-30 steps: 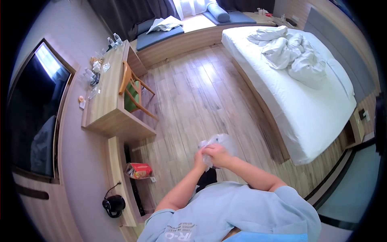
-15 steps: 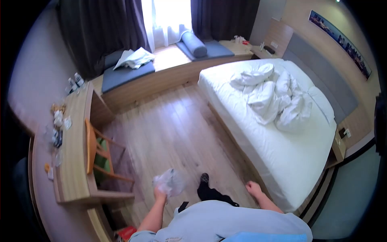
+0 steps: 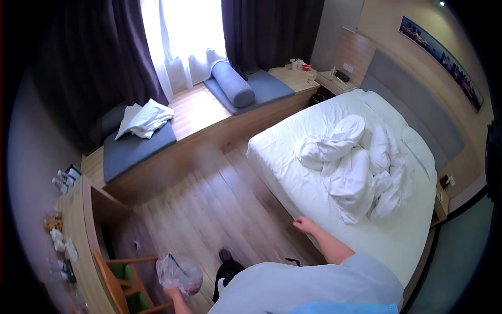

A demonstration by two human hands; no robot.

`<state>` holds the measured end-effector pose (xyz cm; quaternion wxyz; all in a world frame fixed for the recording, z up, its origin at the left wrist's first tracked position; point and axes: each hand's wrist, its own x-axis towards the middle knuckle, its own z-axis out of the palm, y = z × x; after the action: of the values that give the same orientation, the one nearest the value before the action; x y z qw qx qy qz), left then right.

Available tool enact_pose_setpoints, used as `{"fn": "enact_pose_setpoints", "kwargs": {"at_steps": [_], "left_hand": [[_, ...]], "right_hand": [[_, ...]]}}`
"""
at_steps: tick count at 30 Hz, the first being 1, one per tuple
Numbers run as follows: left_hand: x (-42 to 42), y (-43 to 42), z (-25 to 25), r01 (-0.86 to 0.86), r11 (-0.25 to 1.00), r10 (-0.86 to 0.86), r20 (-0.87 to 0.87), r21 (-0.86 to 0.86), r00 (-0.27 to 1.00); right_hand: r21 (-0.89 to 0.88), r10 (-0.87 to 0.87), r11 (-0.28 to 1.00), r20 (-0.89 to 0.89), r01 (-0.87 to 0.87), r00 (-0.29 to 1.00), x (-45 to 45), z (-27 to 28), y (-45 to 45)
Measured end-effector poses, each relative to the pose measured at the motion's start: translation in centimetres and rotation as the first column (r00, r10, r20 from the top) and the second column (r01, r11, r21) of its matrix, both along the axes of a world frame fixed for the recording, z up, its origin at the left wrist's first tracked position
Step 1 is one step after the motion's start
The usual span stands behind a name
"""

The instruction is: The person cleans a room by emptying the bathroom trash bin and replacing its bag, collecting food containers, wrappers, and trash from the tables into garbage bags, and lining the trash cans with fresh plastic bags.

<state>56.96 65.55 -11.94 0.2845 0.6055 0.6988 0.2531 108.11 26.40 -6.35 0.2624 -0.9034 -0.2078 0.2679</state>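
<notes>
My left hand (image 3: 171, 293) is closed on a see-through plastic bag (image 3: 179, 275) with some dark and reddish contents, which I cannot make out. The bag hangs over the floor beside a wooden chair (image 3: 117, 285) with a green seat. Over the near side of the bed (image 3: 285, 180), my right hand (image 3: 303, 225) is loosely curled, with nothing visible in it. A crumpled white duvet (image 3: 348, 167) lies on the mattress, beyond that hand.
Wood flooring (image 3: 198, 209) runs between the bed and the desk (image 3: 78, 225), which carries bottles and small litter. Along the window, a bench (image 3: 193, 123) holds blue cushions, a bolster (image 3: 232, 83) and folded white cloth (image 3: 145, 119). A waste bin (image 3: 318, 98) stands by the bedside.
I have stepped forward, so the bench and bed appear nearer. My left hand with the bag has come close alongside the chair, and my right hand has swung forward.
</notes>
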Motion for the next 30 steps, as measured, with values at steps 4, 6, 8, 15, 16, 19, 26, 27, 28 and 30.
{"fn": "enact_pose_setpoints", "kwargs": {"at_steps": [4,6,8,15,16,19,26,27,28,30], "left_hand": [[9.1,8.1,-1.6,0.058,0.997,-0.06,0.055,0.041,0.997],[14.3,13.6,-3.7,0.153,0.988,-0.147,-0.133,0.034,0.98],[19.7,17.9,-6.2,0.221,0.975,-0.221,-0.079,-0.012,0.972],[48.9,29.1,7.9,0.741,0.671,-0.729,0.175,-0.007,0.662],[52.6,31.0,6.9,0.753,0.658,-0.741,0.175,-0.005,0.649],[62.5,35.5,4.5,0.69,0.681,-0.732,0.263,0.246,0.628],[86.6,40.4,12.6,0.899,0.192,-0.972,-0.053,0.393,0.23],[89.9,40.0,13.9,0.915,0.274,-0.959,0.157,0.297,0.236],[93.3,39.7,15.2,0.914,0.268,-0.961,0.158,0.303,0.229],[100.0,38.8,18.0,0.946,0.241,-0.941,0.29,0.219,0.172]], "right_hand": [[0.219,-0.075,0.972,-0.046,0.083,0.996,7.7,2.0,13.4],[0.339,-0.091,0.937,0.008,0.083,0.996,10.9,0.6,17.7],[0.089,-0.038,0.995,-0.056,0.043,0.998,12.7,-2.4,19.0],[-0.326,-0.263,0.932,-0.311,0.157,0.913,15.8,-6.1,16.6],[-0.337,-0.363,0.907,-0.315,0.255,0.877,16.4,-6.6,16.1],[-0.425,-0.408,0.865,-0.281,0.268,0.869,19.3,-8.3,16.2],[-0.348,-0.231,0.919,-0.094,0.186,0.968,42.5,-9.0,27.1],[-0.231,-0.354,0.913,-0.038,0.337,0.934,46.0,-8.0,30.1],[-0.093,-0.405,0.911,-0.036,0.401,0.913,49.6,-5.6,33.6],[0.116,-0.422,0.899,-0.026,0.422,0.906,55.4,0.3,40.0]]}}
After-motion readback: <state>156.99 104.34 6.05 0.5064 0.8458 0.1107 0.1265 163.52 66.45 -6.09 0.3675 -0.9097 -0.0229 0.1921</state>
